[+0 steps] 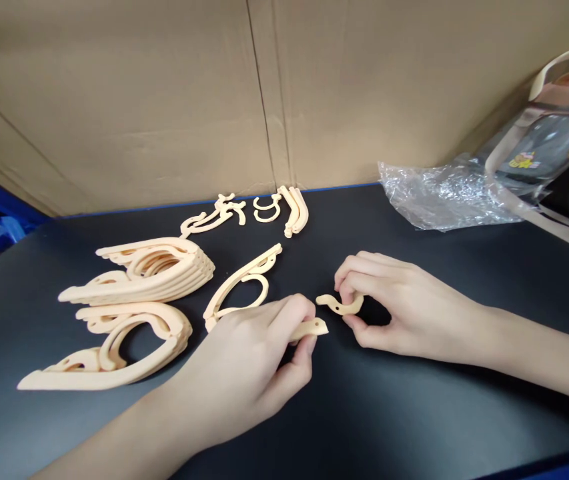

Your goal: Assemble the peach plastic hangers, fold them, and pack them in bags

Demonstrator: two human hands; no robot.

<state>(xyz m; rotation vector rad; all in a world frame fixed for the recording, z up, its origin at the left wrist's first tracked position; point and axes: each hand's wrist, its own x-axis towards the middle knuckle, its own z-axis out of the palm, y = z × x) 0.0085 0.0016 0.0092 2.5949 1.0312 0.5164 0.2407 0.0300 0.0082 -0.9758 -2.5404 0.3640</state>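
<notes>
My left hand (pixel 264 353) is closed, thumb and fingers pinching a cream plastic hanger arm (pixel 314 327). Its end with a small hole sticks out to the right; the rest is hidden under the fingers. My right hand (pixel 389 300) grips a curved cream hanger hook (pixel 337 305) with a small hole, its tip pointing left toward the arm. A small gap separates the two pieces. Just beyond my left hand lies a folded hanger (pixel 234 287), partly covered by that hand; whether it touches the held arm I cannot tell.
Stacked folded hangers (pixel 164 280) lie at the left, with another stack (pixel 164 353) nearer me. Loose hooks (pixel 268 210), small curved pieces (pixel 219 217) and hanger arms (pixel 295 210) sit at the back. Clear plastic wrap (pixel 444 193) and a strapped bottle (pixel 554 143) stand right, before a cardboard wall (pixel 164 100).
</notes>
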